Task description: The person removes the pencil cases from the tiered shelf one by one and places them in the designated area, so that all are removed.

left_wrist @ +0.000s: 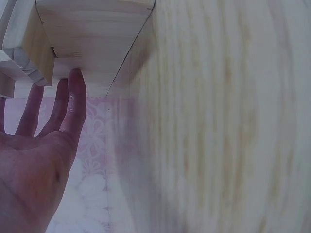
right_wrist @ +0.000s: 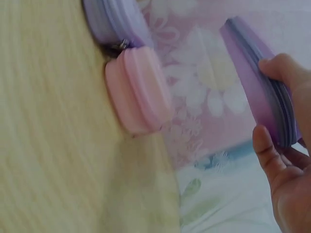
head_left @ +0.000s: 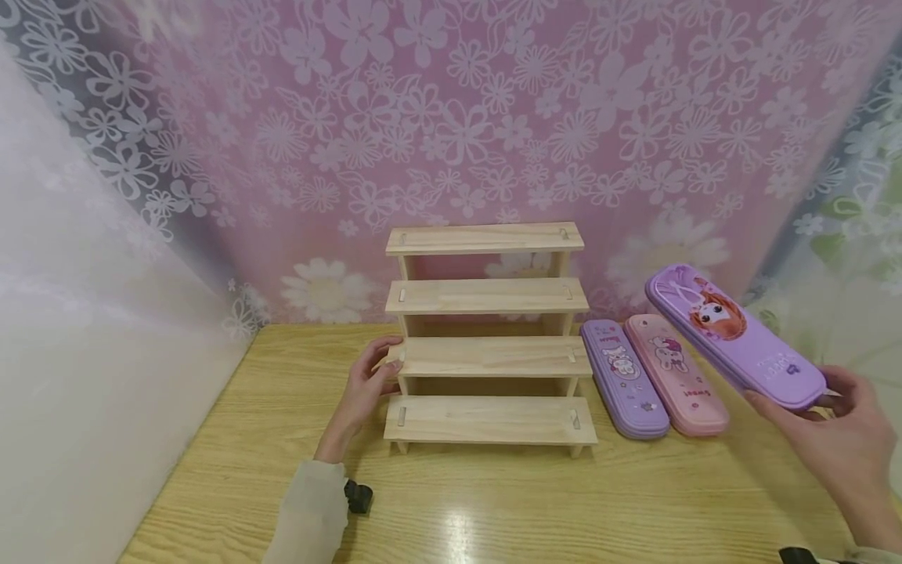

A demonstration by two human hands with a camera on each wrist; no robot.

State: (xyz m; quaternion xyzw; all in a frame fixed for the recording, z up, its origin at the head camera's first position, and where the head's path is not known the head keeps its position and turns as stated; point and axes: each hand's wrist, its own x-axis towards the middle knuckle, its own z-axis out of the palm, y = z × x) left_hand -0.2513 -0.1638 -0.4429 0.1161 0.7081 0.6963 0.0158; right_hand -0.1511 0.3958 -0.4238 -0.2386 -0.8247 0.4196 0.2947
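A four-step wooden rack stands on the wooden table against the flowered curtain. My left hand rests on the rack's left side, fingers straight against the wood. My right hand grips the near end of a purple pencil case with a cartoon girl on it, lifted off the table and tilted. In the right wrist view the fingers curl round the case's edge. Two more cases lie flat beside the rack: a purple one and a pink one.
The pink flowered curtain hangs behind the table. A white wall borders the left side. The table's left edge runs close to my left forearm. In the right wrist view the pink case and purple case lie end-on.
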